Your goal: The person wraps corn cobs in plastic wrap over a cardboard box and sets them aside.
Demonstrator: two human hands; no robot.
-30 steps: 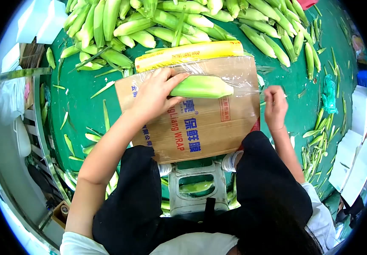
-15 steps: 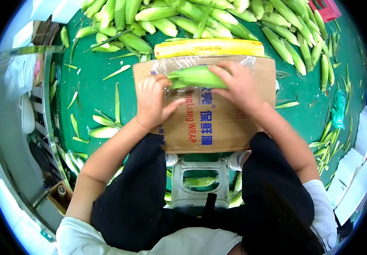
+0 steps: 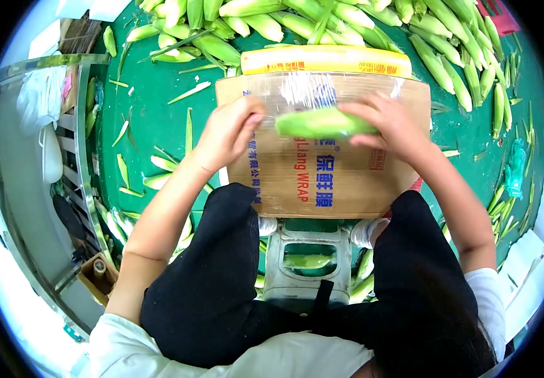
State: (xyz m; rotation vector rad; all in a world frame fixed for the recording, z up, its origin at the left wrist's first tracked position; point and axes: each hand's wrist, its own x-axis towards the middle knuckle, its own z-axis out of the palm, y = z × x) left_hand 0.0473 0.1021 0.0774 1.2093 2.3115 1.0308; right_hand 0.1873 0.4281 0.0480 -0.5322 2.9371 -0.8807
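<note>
- Corn ear (image 3: 316, 124), in its green husk, is above the cardboard (image 3: 360, 183); blur does not let me tell if it touches the board.
- Right hand (image 3: 395, 123) grips the ear by its right end, with fingers over the top and thumb below.
- Left hand (image 3: 234, 129) is near the other end, apart from it, its fingers curled in and pressed to the thumb; I cannot tell whether some clear film (image 3: 300, 88) is pinched there.
- The ear should be rather light, firm inside, with a smooth husk that may slip a little; it is not very fragile, but the film will probably be thin, clinging and easy to tear.
- The middle, where it is thickest, seems the best place to take hold; two ends also serve for turning.
- I count one held ear, one cardboard, one yellow roll (image 3: 328, 61) behind it, one stool (image 3: 306, 296), and one ear seen through the stool's opening (image 3: 310, 259).
- The heaped ears (image 3: 262, 26) overlap and leave the view, so their exact number cannot be told.
</note>
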